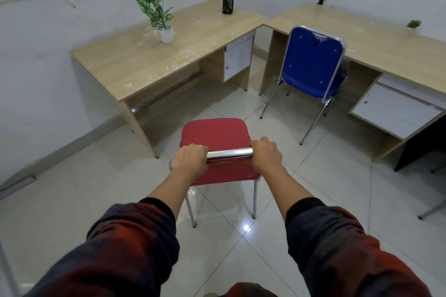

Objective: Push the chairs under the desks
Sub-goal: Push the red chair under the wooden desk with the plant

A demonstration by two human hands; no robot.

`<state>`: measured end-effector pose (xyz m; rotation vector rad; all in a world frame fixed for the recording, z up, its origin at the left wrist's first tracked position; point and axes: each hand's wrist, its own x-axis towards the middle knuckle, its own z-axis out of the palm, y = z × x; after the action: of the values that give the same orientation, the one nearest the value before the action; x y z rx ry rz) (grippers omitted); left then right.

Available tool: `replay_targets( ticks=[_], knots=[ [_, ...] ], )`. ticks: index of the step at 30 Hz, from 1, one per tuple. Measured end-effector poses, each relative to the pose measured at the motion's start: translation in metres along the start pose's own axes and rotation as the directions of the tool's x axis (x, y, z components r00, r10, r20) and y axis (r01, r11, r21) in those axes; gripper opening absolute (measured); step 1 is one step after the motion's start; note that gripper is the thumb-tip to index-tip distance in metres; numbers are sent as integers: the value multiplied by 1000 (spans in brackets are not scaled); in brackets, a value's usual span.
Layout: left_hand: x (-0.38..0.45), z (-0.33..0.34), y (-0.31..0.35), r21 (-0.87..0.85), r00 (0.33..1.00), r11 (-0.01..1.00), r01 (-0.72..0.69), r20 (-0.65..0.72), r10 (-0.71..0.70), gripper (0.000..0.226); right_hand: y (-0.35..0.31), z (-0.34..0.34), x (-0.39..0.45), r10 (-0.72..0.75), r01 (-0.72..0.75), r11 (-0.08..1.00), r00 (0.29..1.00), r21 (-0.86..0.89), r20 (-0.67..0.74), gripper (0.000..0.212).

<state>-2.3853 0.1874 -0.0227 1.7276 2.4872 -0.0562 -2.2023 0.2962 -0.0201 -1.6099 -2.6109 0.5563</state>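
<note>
A red chair [214, 131] with chrome legs stands on the tiled floor in front of me, its seat pointing toward the left wooden desk [135, 60]. My left hand [189, 158] and my right hand [265, 153] both grip the chrome top bar of its backrest. The chair sits clear of the desk, a short way from its front edge. A blue chair [311, 65] stands at the right wooden desk [386, 46], its seat partly under the desktop and its back facing me.
A potted plant [156, 9] and a black pen holder [228, 3] stand on the left desk. Two tiny plants [414, 25] sit on the right desk. Both desks have white drawer units [237, 58]. Chair legs [432, 210] show at the right edge.
</note>
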Motion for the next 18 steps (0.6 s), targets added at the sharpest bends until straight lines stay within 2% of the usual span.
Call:
replay_targets(
  ticks=[5,9,18],
  knots=[
    [17,-1,13,-34,996,999,-18,-85,15,19,11,-9,24,36,-36,999,999,-19,-31,21],
    [27,7,28,-84,986,992,-91,-150,77,37,26,-9,38,72,-74,997,995,-21,-66,20],
    [56,-2,-15,-31,992,999,-30,-120,26,42,-11,11,64,97,-88,994,987,72,-130,14]
  ],
)
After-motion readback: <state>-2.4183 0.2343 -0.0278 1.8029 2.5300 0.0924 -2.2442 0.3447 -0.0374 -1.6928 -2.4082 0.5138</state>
